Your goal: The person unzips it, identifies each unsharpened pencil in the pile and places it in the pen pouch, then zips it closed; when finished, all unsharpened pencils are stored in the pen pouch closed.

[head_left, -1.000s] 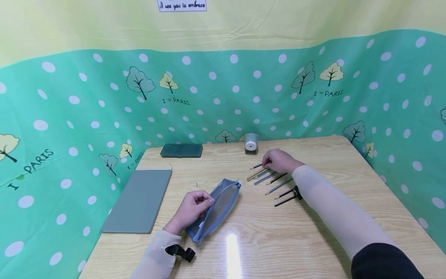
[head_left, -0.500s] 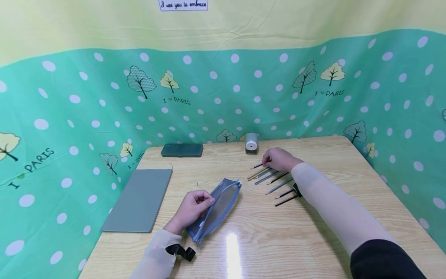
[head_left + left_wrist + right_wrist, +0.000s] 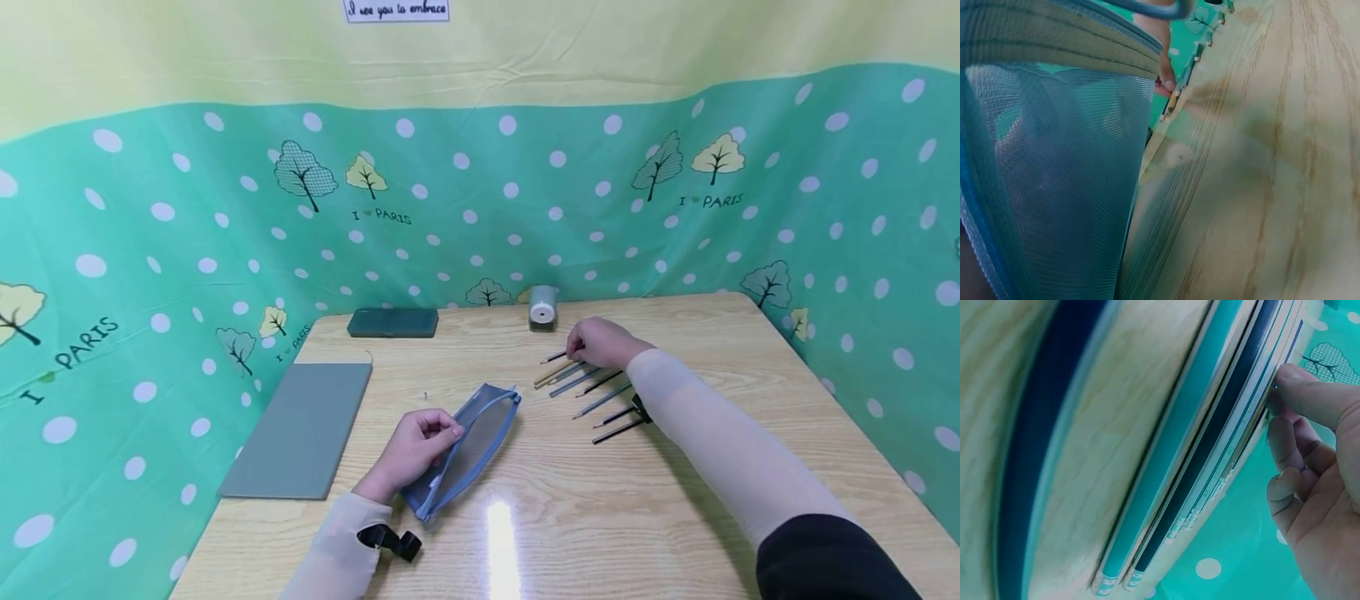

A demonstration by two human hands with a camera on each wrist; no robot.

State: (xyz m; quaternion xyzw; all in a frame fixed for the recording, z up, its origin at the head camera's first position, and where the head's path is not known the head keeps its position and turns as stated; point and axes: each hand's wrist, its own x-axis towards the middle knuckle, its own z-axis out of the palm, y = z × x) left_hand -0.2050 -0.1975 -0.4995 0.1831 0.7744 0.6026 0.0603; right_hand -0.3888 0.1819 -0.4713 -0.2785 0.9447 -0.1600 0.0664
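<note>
A blue mesh zip pouch [image 3: 491, 433] stands with its mouth spread wide. My left hand [image 3: 416, 446] pinches its near edge between thumb and fingers; in the left wrist view the mesh side [image 3: 1072, 175] fills the left half. To the right, several pencils [image 3: 602, 400] lie slantwise in a loose row on the table. My right hand [image 3: 606, 343] reaches over their far end, thumb and fingertips pinching the farthest dark pencil [image 3: 552, 357]. In the right wrist view that hand [image 3: 1322, 462] has its other fingers curled, beyond a teal pencil [image 3: 1169, 456].
A grey flat board [image 3: 300, 429] lies on the left of the wooden table [image 3: 570, 517]. Near the back edge are a dark green case [image 3: 393, 323] and a white and dark pencil sharpener [image 3: 542, 308]. A dotted green cloth [image 3: 465, 192] hangs behind.
</note>
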